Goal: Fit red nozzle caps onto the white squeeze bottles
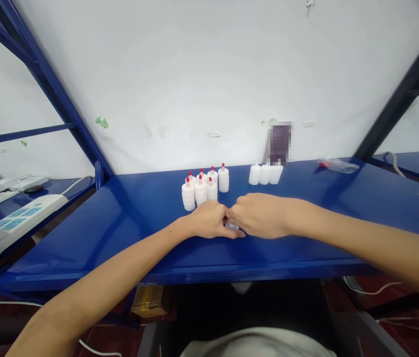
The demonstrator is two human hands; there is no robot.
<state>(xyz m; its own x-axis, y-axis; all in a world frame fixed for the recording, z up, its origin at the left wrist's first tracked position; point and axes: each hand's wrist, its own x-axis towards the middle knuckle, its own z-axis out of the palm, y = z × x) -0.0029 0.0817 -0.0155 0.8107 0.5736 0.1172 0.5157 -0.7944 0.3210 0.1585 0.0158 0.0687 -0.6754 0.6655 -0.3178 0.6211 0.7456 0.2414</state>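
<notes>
Between my two hands is a white squeeze bottle, of which only a small part shows. My left hand wraps round it from the left, thumb toward me. My right hand is closed over the bottle's upper end, and its fingers hide whatever they pinch there. Just beyond my left hand stands a cluster of several white squeeze bottles with red tips, all upright. One red-tipped bottle stands at the right of that cluster. Farther right are three white bottles without red tips.
A clear plastic bag with something red inside lies at the back right of the blue table. The white wall rises behind. Blue frame posts flank the left side, where a white power strip lies.
</notes>
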